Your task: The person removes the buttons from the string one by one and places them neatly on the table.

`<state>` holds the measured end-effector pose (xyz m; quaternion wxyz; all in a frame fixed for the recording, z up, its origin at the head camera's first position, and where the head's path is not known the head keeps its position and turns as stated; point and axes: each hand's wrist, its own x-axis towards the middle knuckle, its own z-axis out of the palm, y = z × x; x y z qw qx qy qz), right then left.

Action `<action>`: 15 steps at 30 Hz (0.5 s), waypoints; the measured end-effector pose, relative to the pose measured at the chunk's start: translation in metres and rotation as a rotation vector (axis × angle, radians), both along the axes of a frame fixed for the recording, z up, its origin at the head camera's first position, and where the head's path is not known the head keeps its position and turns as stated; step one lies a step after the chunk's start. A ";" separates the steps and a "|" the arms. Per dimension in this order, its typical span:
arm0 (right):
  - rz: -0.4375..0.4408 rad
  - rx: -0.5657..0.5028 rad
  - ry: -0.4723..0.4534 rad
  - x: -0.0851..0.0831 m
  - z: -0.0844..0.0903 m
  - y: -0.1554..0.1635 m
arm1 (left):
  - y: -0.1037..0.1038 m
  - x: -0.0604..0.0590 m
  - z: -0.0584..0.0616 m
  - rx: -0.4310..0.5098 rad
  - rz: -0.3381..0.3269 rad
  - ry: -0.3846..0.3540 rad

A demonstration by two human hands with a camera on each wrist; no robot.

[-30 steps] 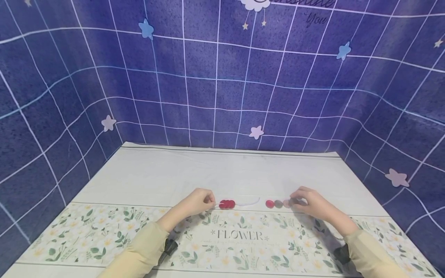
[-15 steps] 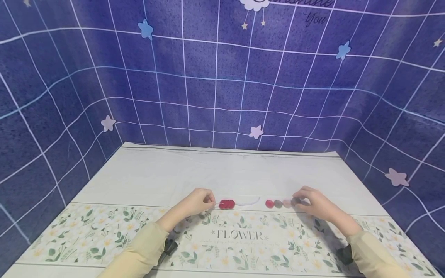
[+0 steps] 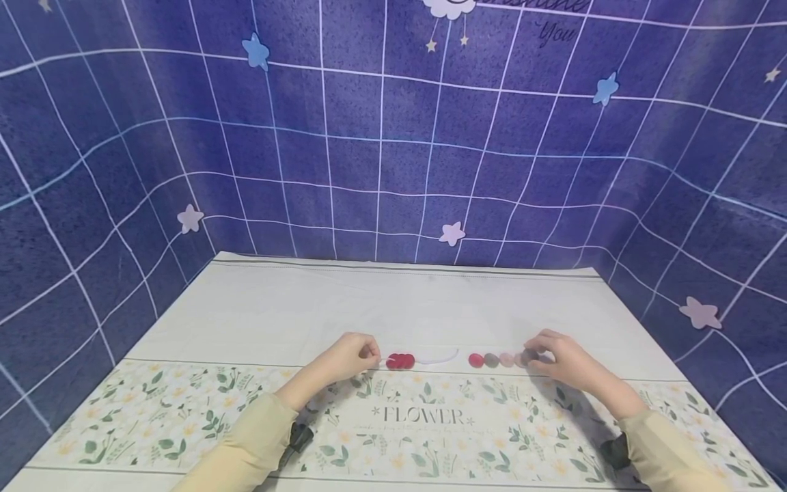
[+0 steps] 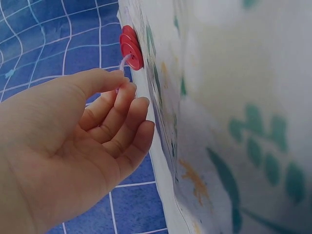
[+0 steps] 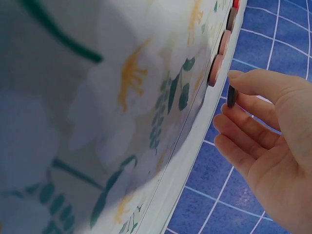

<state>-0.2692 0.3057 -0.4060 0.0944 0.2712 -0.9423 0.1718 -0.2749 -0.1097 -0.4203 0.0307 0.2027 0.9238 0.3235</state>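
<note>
Left hand (image 3: pixel 347 360) pinches the end of a thin white cord (image 4: pixel 124 62) between thumb and curled fingers; red buttons (image 3: pixel 400 361) threaded just beside it. Right hand (image 3: pixel 562 362) pinches a dark button (image 5: pixel 231 96) edge-on, at the end of the loose button row (image 3: pixel 492 360). All mid-tablecloth (image 3: pixel 307 314), on its floral band's far edge. Cord runs left-right, limp and slippery: grip near its tip. Buttons are light, stiff, small: take by the rim.

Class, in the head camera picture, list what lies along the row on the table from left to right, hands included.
left hand → red buttons → white cord → single red button → dark button → pink button → right hand
</note>
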 end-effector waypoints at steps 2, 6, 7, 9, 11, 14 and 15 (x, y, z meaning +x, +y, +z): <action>-0.006 -0.004 -0.002 0.000 0.000 0.001 | 0.000 0.000 0.000 0.002 0.000 -0.001; 0.002 -0.007 0.004 0.001 0.000 0.004 | 0.000 0.000 -0.001 -0.003 -0.001 0.003; 0.000 -0.005 0.007 0.001 0.000 0.004 | 0.000 0.000 -0.001 -0.002 -0.001 0.002; 0.003 0.002 0.010 0.002 0.000 0.006 | 0.000 0.001 0.000 -0.001 0.001 -0.003; 0.003 0.006 0.020 0.002 0.000 0.008 | 0.000 0.001 0.000 -0.005 0.006 -0.008; -0.001 0.008 0.032 0.003 -0.001 0.011 | 0.000 0.001 0.000 -0.013 0.013 -0.012; -0.006 0.008 0.035 0.003 -0.001 0.012 | 0.000 0.001 0.000 -0.015 0.013 -0.012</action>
